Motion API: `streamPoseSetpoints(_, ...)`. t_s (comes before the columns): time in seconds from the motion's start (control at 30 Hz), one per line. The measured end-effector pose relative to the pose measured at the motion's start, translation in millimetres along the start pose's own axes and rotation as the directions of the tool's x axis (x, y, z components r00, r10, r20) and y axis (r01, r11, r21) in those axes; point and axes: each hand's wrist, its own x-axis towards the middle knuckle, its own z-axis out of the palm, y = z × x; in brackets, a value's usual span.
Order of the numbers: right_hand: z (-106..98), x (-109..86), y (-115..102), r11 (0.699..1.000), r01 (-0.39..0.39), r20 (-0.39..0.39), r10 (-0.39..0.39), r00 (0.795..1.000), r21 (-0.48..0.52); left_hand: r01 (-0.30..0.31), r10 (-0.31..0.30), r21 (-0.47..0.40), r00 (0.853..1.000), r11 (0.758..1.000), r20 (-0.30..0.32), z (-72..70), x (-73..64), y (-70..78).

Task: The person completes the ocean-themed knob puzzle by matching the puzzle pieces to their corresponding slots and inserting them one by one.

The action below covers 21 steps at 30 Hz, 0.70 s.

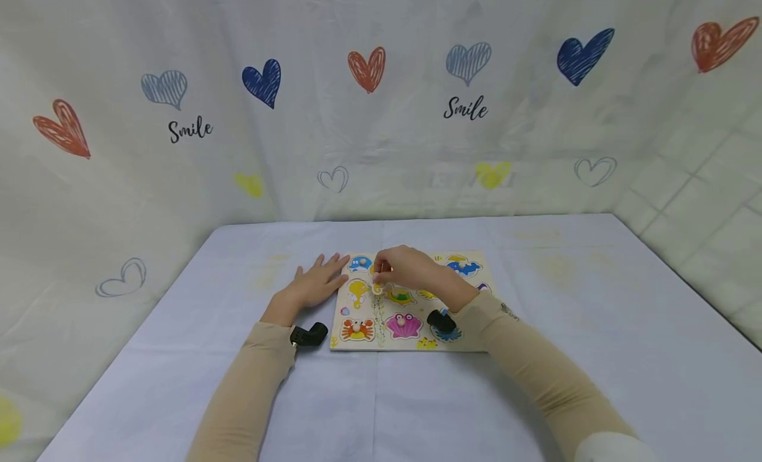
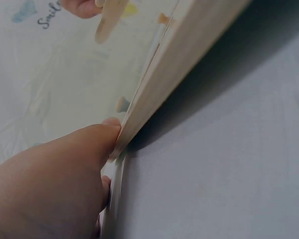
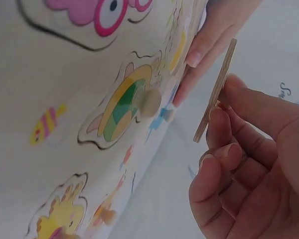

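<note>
A wooden peg puzzle board (image 1: 389,343) with sea-animal pictures lies on the table. My left hand (image 1: 314,283) rests at its left edge with fingers spread; in the left wrist view the thumb (image 2: 94,142) touches the board's rim. Between thumb and fingers, my right hand (image 1: 405,267) pinches a thin wooden puzzle piece (image 3: 217,92) above the board's left half. The right wrist view shows that piece edge-on, apart from the board, its picture hidden. Nearby on the board are a yellow seahorse (image 1: 358,292), a green turtle (image 3: 122,109) with a round knob, and a crab (image 1: 358,329).
A pink shell (image 1: 404,325) and a blue whale (image 1: 464,269) are also on the board. White cloth covers the table (image 1: 595,356). Behind it hangs a pale curtain (image 1: 411,138) printed with hearts. Small black cameras (image 1: 309,335) sit on both wrists.
</note>
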Motion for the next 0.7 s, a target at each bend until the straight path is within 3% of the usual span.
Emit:
streamPoseSetpoints(0.37, 13.3, 18.5, -13.5, 0.999, 0.022, 0.043, -0.021, 0.999, -0.035, -0.004, 0.004, 0.005, 1.000, 1.000, 0.002, -0.9, -0.4, -1.9)
streamPoseSetpoints(0.7, 19.0, 29.7, -26.8, 0.995, -0.009, 0.090, 0.018, 0.996, -0.096, -0.019, 0.019, -0.003, 1.000, 1.000, 0.007, -1.5, 0.1, -2.3)
